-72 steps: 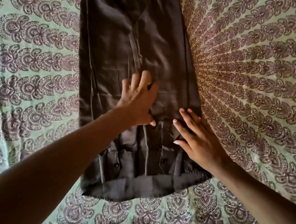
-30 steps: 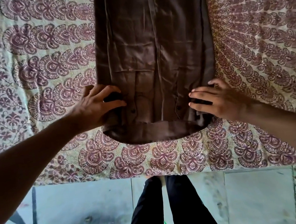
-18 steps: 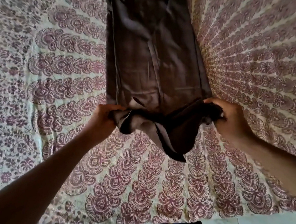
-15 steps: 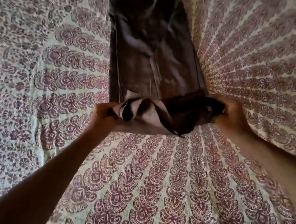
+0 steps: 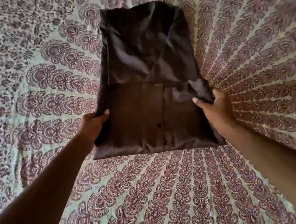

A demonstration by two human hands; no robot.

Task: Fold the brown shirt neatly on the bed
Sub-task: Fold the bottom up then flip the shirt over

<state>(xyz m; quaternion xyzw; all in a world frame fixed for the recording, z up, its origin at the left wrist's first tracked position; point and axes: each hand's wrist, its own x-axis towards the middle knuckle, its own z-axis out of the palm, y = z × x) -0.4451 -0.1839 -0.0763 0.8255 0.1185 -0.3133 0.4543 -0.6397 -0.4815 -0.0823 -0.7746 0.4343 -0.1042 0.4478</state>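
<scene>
The brown shirt (image 5: 147,59) lies lengthwise on the bed (image 5: 30,108), folded into a narrow strip. Its near end is turned over onto the strip as a flap, with a button placket and one dark button facing up. My left hand (image 5: 93,125) grips the flap's left edge, thumb on top. My right hand (image 5: 215,110) grips the flap's right edge, thumb on top and fingers wrapped round bunched cloth. The flap's upper edge reaches about the middle of the strip.
A green bedspread (image 5: 173,193) with maroon paisley rings covers the whole bed around the shirt. Both my forearms reach in from the bottom corners.
Both hands took hold of the shirt's near end, lifted it and carried it away from me. The bunched end has now opened into a flat flap over the strip.
</scene>
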